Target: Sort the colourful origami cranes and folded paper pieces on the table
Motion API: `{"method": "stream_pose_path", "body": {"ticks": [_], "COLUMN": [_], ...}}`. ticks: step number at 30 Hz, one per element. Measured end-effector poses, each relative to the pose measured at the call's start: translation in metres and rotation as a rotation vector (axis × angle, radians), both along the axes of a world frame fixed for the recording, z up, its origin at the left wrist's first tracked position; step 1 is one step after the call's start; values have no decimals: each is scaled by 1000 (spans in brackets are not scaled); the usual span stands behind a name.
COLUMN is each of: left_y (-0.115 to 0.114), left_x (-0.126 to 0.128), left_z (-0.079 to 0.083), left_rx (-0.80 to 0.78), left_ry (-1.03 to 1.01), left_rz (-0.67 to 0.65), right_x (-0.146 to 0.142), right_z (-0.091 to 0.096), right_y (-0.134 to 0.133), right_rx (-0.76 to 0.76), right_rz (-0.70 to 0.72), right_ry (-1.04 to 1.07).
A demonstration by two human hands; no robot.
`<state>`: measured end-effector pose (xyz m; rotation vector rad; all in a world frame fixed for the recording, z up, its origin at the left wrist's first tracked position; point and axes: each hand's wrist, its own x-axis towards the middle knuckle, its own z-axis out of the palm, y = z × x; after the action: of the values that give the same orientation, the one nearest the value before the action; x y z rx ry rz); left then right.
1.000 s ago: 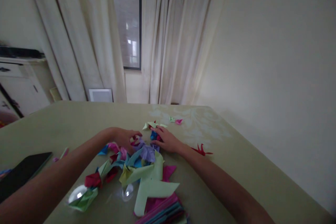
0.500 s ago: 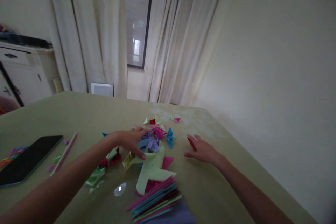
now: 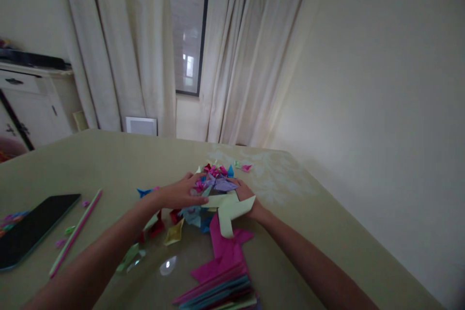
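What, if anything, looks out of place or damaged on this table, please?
Mainly the pale green pinwheel: it sits askew at the near edge of the folded-paper heap, partly hiding the right hand. A small pink folded piece also lies apart from the heap. I see nothing clearly spilled or torn.

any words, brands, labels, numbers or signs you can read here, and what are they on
None: no readable text shows anywhere.
Pale green pinwheel and magenta pinwheel: no lettering visible.
Stack of coloured paper: none visible.
Dark flat device: no legible mark.
Small folded pieces: too blurred to rule out tiny print.
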<state>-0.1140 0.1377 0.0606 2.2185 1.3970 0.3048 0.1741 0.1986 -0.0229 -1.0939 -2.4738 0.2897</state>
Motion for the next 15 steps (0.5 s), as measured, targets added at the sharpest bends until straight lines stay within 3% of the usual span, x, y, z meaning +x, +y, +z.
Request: {"method": "stream_pose_path", "body": {"ticks": [3, 6, 8, 11, 15], "left_y": [-20, -44, -59, -73, -73], "left_x": [-34, -61, -72, -74, -49], "left_z": [19, 23, 16, -2, -20], "left_rx": [-45, -95, -191, -285, -154], "left_ry": [135, 314, 353, 265, 36], "left_rz": [33, 190, 234, 133, -31], "right_x": [-15, -36, -51, -74, -97], "right_z": [3, 7, 11, 16, 24], "right_y": [27, 46, 54, 57, 50], "right_rx": [-28, -57, -89, -116, -127], "right_rz": [-15, 5, 43, 148, 328], "right_ry": [11, 30, 41, 57, 100]}}
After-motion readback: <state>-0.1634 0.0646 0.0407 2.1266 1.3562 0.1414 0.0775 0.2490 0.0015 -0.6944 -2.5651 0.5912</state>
